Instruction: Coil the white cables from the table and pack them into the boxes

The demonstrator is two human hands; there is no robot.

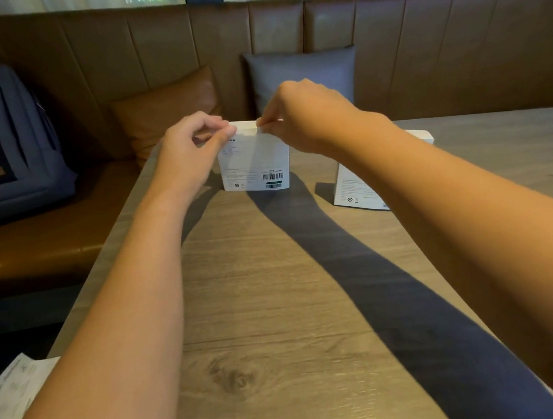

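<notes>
A white box (253,163) with a barcode stands upright near the far edge of the wooden table (280,312). My left hand (188,147) pinches its top left corner with thumb and fingers. At the top right corner my right hand (306,116) pinches the box's top flap. A second white box (355,186) stands to the right, partly hidden behind my right forearm. No white cable shows in this view.
A printed paper sheet (13,391) lies off the table's near left corner. A dark blue backpack (2,144) sits on the brown bench at left. An orange cushion (167,108) and a grey cushion (301,72) lean behind the table.
</notes>
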